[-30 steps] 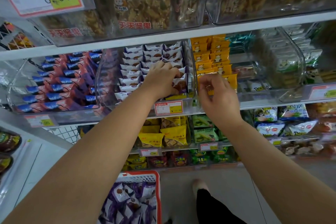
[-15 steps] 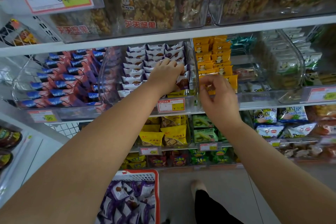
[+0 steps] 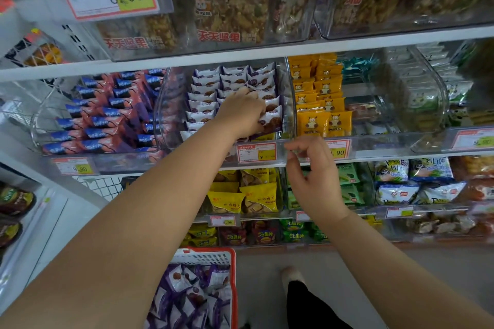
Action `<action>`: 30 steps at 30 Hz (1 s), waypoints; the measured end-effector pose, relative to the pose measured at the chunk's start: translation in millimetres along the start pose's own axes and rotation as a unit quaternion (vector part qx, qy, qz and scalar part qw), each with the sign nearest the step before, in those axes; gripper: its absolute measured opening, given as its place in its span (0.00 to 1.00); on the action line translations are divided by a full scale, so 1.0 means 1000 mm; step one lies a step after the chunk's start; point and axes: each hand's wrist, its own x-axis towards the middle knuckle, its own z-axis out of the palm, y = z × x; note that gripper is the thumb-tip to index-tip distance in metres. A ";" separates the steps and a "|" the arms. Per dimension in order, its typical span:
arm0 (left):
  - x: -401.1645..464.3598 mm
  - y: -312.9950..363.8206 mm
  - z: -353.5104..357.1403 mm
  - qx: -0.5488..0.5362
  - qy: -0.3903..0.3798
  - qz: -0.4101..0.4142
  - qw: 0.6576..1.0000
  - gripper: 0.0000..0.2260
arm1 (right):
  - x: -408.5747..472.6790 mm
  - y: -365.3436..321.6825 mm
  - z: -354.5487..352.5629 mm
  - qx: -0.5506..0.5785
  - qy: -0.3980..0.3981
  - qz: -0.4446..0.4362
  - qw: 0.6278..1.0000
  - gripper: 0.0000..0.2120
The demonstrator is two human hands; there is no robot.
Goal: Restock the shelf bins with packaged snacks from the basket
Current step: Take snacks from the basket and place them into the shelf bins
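Note:
A clear shelf bin (image 3: 290, 104) on the middle shelf holds rows of white-and-purple snack packets (image 3: 205, 88). My left hand (image 3: 242, 112) reaches into this bin, fingers curled over the front packets on the right side; whether it grips one I cannot tell. My right hand (image 3: 311, 179) hangs below the bin's front edge, in front of the lower shelf, fingers loosely curled and empty. A red basket (image 3: 232, 283) on the floor holds several purple-and-white packets (image 3: 192, 296).
Neighbouring bins hold blue-and-pink packets (image 3: 104, 117) on the left and yellow packets (image 3: 320, 104) on the right. Price tags (image 3: 256, 152) line the shelf edge. Lower shelves carry yellow bags (image 3: 246, 195) and green packs. My foot (image 3: 292, 275) stands beside the basket.
My right hand has dropped from the yellow-packet bin's front down below the shelf edge. My left hand stays in the white-and-purple bin, shifted slightly.

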 end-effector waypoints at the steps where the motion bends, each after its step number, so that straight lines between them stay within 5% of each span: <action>1: 0.000 -0.002 -0.003 -0.040 -0.002 -0.008 0.999 0.15 | -0.001 0.000 -0.001 0.000 -0.001 0.006 1.000 0.08; 7: 0.010 -0.017 -0.020 -0.236 0.041 -0.080 0.968 0.17 | -0.004 0.009 -0.008 -0.022 -0.001 0.046 0.999 0.09; 23: 0.011 -0.021 -0.016 -0.258 0.100 -0.071 0.958 0.10 | -0.009 0.019 -0.016 -0.035 -0.004 0.060 0.998 0.10; 30: 0.010 -0.022 0.003 -0.254 0.037 -0.067 0.964 0.10 | -0.011 0.020 -0.015 -0.036 -0.005 0.063 0.997 0.10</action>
